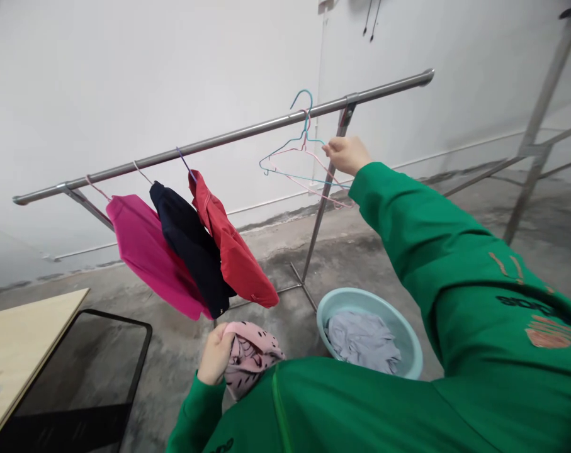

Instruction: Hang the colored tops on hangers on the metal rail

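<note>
My left hand [215, 356] is closed on a pink garment with dark spots [254, 352], bunched up in front of my body. Up by the metal rail, my right hand [346, 155] pinches the shoulder wire of a blue hanger [285, 146]. That hanger's hook stands above the rail [247, 133]. A pink hanger [304, 165] hangs close behind it, partly overlapping. Further left on the rail hang a magenta garment [150, 251], a dark navy garment [188, 242] and a red garment [235, 251], each on its own hanger.
On the floor below my right arm stands a light blue basin [410, 336] with a grey cloth [361, 340] in it. A wooden board [25, 333] and a black-framed panel [136, 371] lie at lower left. Another metal frame [531, 151] stands at right.
</note>
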`<control>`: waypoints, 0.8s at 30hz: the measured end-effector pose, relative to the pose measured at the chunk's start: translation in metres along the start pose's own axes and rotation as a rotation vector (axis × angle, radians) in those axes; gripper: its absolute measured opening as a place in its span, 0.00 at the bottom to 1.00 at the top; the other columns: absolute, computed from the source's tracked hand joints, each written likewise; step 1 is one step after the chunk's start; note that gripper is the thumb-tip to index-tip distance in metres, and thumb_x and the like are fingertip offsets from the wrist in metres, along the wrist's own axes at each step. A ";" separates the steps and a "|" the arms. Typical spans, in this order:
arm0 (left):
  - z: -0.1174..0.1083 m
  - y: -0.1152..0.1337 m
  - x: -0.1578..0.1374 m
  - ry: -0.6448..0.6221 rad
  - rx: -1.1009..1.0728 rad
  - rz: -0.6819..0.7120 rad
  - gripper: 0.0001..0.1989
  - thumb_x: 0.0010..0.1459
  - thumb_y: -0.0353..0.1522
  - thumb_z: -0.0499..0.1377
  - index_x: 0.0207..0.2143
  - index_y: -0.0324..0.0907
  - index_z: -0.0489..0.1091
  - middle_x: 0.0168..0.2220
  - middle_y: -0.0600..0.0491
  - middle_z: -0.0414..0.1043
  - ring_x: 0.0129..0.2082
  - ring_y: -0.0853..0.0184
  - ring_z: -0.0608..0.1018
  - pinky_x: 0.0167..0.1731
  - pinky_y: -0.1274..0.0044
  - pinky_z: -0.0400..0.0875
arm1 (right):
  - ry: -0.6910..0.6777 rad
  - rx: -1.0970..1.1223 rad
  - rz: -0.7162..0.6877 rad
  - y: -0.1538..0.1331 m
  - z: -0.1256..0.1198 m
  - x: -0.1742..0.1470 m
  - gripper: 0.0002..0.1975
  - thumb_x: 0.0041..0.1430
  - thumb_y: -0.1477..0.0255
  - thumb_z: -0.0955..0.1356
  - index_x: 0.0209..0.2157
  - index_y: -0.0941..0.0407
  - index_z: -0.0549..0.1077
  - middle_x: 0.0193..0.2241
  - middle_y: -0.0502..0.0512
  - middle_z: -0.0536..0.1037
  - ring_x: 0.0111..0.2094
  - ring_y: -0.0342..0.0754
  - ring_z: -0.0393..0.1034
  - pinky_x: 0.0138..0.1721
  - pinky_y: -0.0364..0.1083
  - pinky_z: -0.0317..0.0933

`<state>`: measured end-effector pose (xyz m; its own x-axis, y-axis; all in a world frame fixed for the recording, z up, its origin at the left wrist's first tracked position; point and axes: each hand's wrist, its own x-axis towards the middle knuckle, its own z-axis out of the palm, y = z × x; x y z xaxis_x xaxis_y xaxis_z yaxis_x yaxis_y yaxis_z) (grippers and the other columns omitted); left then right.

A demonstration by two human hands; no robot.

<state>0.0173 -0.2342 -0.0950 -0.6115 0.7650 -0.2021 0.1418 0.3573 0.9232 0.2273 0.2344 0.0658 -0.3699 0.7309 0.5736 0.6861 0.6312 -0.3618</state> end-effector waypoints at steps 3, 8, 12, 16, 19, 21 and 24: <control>-0.001 0.002 0.002 0.035 -0.051 -0.012 0.14 0.42 0.42 0.59 0.22 0.40 0.69 0.21 0.55 0.71 0.25 0.67 0.72 0.29 0.77 0.66 | 0.042 0.038 -0.008 0.001 -0.008 -0.031 0.14 0.61 0.67 0.61 0.24 0.58 0.68 0.22 0.54 0.68 0.27 0.45 0.61 0.32 0.46 0.54; 0.000 0.008 0.006 0.113 -0.121 -0.034 0.15 0.42 0.42 0.60 0.26 0.39 0.72 0.19 0.57 0.71 0.21 0.70 0.71 0.25 0.80 0.65 | 0.141 0.571 0.018 -0.007 0.002 -0.135 0.15 0.58 0.58 0.64 0.37 0.56 0.69 0.22 0.49 0.66 0.22 0.42 0.61 0.27 0.44 0.57; 0.000 0.019 0.014 0.126 -0.038 0.003 0.13 0.43 0.42 0.59 0.21 0.40 0.69 0.15 0.58 0.67 0.19 0.73 0.68 0.21 0.82 0.61 | -0.130 1.103 0.174 -0.030 0.010 -0.212 0.25 0.50 0.55 0.70 0.46 0.53 0.66 0.22 0.46 0.67 0.15 0.37 0.52 0.16 0.39 0.46; -0.005 0.033 0.027 0.141 0.083 0.081 0.13 0.44 0.39 0.57 0.16 0.41 0.62 0.12 0.60 0.61 0.16 0.74 0.64 0.18 0.83 0.57 | -0.404 1.153 0.304 -0.054 -0.008 -0.253 0.22 0.49 0.55 0.71 0.38 0.59 0.73 0.15 0.45 0.62 0.15 0.36 0.50 0.16 0.39 0.41; -0.007 0.040 0.037 0.177 0.120 0.060 0.11 0.46 0.37 0.54 0.17 0.42 0.62 0.11 0.60 0.61 0.13 0.73 0.64 0.16 0.82 0.57 | -0.462 1.110 0.271 -0.066 -0.029 -0.266 0.20 0.50 0.56 0.72 0.35 0.59 0.75 0.14 0.46 0.61 0.17 0.38 0.54 0.18 0.41 0.47; -0.007 0.041 0.043 0.202 0.169 0.071 0.09 0.48 0.35 0.53 0.19 0.42 0.64 0.11 0.60 0.61 0.14 0.72 0.66 0.17 0.81 0.58 | -0.560 1.068 0.234 -0.076 -0.039 -0.274 0.20 0.51 0.56 0.71 0.36 0.59 0.76 0.14 0.47 0.63 0.17 0.39 0.55 0.19 0.41 0.49; -0.006 0.039 0.050 0.284 0.338 0.158 0.09 0.49 0.34 0.53 0.21 0.40 0.69 0.15 0.58 0.66 0.19 0.71 0.69 0.21 0.81 0.60 | -0.690 0.986 0.148 -0.093 -0.041 -0.283 0.20 0.53 0.56 0.69 0.37 0.58 0.77 0.15 0.48 0.63 0.18 0.39 0.56 0.19 0.41 0.50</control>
<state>-0.0125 -0.1852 -0.0668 -0.7443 0.6638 0.0733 0.4671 0.4391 0.7674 0.2944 -0.0421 -0.0329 -0.7905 0.6078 0.0753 0.0899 0.2367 -0.9674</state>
